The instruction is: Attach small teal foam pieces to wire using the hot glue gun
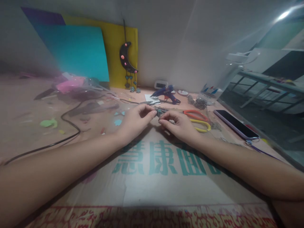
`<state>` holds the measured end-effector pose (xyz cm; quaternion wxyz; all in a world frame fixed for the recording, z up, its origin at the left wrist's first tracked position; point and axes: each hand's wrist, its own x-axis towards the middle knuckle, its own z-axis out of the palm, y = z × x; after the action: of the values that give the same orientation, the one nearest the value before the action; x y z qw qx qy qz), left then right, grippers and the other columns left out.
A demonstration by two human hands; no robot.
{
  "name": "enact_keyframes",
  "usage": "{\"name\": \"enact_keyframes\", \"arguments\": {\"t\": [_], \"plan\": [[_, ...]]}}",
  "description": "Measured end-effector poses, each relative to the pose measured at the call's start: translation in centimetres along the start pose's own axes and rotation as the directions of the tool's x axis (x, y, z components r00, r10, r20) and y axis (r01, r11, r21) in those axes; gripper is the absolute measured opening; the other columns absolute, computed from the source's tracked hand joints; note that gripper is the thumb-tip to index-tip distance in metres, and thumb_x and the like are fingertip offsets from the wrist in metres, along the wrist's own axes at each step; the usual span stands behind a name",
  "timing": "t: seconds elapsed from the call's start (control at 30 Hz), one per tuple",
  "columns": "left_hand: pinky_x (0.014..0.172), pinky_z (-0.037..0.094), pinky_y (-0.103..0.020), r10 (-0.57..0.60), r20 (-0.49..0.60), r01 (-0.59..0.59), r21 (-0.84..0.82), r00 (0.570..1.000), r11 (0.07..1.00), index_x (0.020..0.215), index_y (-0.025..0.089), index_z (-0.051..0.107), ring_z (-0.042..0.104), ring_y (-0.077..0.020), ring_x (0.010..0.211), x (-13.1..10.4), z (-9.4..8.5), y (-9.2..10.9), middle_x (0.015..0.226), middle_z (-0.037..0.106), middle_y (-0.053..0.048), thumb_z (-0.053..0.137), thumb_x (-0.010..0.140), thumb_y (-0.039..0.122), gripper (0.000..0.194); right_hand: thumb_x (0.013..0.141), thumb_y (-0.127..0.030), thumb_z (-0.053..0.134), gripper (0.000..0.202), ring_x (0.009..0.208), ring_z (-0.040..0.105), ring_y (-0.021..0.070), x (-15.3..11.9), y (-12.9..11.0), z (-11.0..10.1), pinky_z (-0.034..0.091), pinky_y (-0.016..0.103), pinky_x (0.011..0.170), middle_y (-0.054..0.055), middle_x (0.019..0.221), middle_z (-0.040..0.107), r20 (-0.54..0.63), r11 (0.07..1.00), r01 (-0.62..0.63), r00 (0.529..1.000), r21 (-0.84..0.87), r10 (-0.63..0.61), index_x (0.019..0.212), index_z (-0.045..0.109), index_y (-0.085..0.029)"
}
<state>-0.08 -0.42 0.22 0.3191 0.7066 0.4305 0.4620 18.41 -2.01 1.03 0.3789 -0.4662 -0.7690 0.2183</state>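
Note:
My left hand and my right hand meet near the middle of the table, fingers pinched. Between their fingertips is a small dark teal piece, too small to make out fully; both hands seem to grip it. Just behind and to the right of my right hand lie orange-handled pliers and a tool with yellow handles. Left of my left hand are light blue cut pieces. A dark blue glue gun lies behind the hands.
A black crescent ornament hangs before yellow and blue sheets at the back. A phone lies at the right edge. A black cable curves across the left, near a pink item in plastic. A printed sheet covers the front.

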Motion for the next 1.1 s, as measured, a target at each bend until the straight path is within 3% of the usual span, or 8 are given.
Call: {"name": "enact_keyframes", "arguments": {"t": [0.23, 0.37, 0.5, 0.8, 1.1], "plan": [[0.077, 0.047, -0.03, 0.002, 0.005, -0.002, 0.019, 1.0, 1.0, 0.085, 0.018, 0.066, 0.063, -0.0174, 0.081, -0.1, 0.0, 0.4, 0.087, 0.07, -0.003, 0.06, 0.086, 0.034, 0.017, 0.087, -0.032, 0.061, 0.014, 0.071, 0.062, 0.015, 0.0, 0.6, -0.1, 0.048, 0.027, 0.068, 0.001, 0.077, 0.069, 0.017, 0.999, 0.04, 0.999, -0.018, -0.04, 0.083, 0.063, -0.018], [0.077, 0.048, -0.029, 0.046, 0.038, -0.048, 0.04, 0.998, 0.998, 0.085, 0.017, 0.067, 0.063, -0.017, 0.08, -0.2, 0.2, 0.6, 0.087, 0.072, -0.003, 0.06, 0.086, 0.031, 0.016, 0.093, -0.042, 0.054, 0.025, 0.09, 0.063, 0.0174, 0.1, 1.1, -0.4, 0.051, 0.031, 0.081, 0.005, 0.1, 0.068, -0.125, 0.986, 0.101, 0.989, 0.132, -0.084, 0.1, 0.06, -0.019], [0.073, 0.049, -0.027, 0.118, 0.116, -0.127, 0.075, 0.986, 0.989, 0.086, 0.018, 0.069, 0.064, -0.0163, 0.08, -0.4, 0.2, 0.6, 0.087, 0.072, -0.002, 0.058, 0.087, 0.028, 0.014, 0.093, -0.038, 0.055, 0.022, 0.092, 0.065, 0.0186, 0.2, 1.0, -0.6, 0.05, 0.033, 0.087, 0.005, 0.096, 0.071, -0.102, 0.992, 0.089, 0.992, 0.094, -0.08, 0.094, 0.066, -0.019], [0.072, 0.048, -0.025, 0.184, 0.143, -0.204, 0.141, 0.972, 0.969, 0.087, 0.018, 0.07, 0.063, -0.0154, 0.078, -0.5, 0.2, 0.3, 0.084, 0.072, -0.001, 0.058, 0.089, 0.028, 0.015, 0.085, -0.035, 0.064, 0.018, 0.068, 0.066, 0.0149, 0.2, 0.7, -0.4, 0.053, 0.027, 0.065, 0.001, 0.078, 0.069, -0.03, 0.979, -0.027, 0.999, 0.202, 0.034, 0.081, 0.064, -0.018], [0.075, 0.048, -0.027, 0.142, 0.153, -0.157, 0.093, 0.978, 0.983, 0.088, 0.018, 0.07, 0.064, -0.0164, 0.08, -0.5, 0.1, 0.3, 0.087, 0.072, -0.002, 0.058, 0.089, 0.029, 0.016, 0.086, -0.037, 0.064, 0.02, 0.067, 0.066, 0.0143, 0.2, 0.9, -0.5, 0.052, 0.026, 0.064, 0.0, 0.075, 0.068, -0.036, 0.976, -0.031, 0.999, 0.216, 0.04, 0.081, 0.063, -0.018]]}}
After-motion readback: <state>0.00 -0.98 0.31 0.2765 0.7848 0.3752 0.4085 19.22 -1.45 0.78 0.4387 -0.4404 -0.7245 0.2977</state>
